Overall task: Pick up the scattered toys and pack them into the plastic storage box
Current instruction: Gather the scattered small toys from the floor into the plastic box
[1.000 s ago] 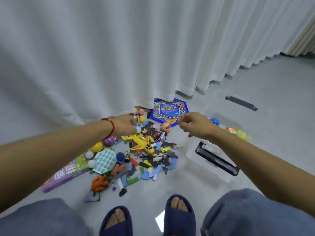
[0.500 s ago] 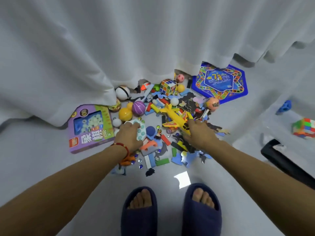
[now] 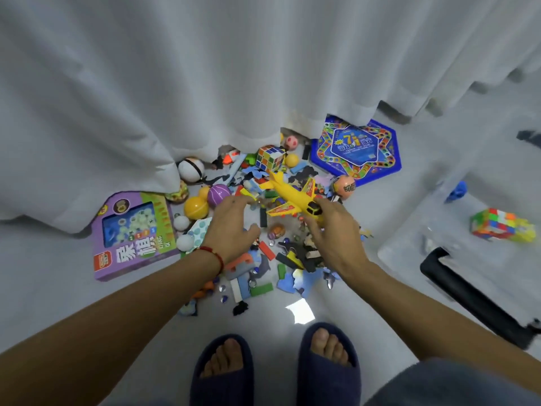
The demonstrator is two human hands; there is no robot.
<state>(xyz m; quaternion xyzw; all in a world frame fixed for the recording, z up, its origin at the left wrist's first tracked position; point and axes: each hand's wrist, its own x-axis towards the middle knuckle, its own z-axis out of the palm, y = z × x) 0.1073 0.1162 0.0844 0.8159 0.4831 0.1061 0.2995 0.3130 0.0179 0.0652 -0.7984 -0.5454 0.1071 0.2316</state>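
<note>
since half a second ago the yellow toy plane [image 3: 292, 197] has lifted off the pile, nose gripped by the right hand [image 3: 333, 232], tail pointing away. left hand [image 3: 231, 227] hovers open. plastic storage box [image 3: 409, 259] sits rightward, nearer the right hand.

White curtain [image 3: 205, 68] hangs to a pale grey floor [image 3: 336, 288]

Toy pile [image 3: 263, 230] lies on the floor [image 3: 87, 303] before the curtain [image 3: 205, 68] — boxed set [image 3: 131, 235] at its left, game board [image 3: 355, 149] behind-right, storage box [image 3: 468, 244] right.
</note>
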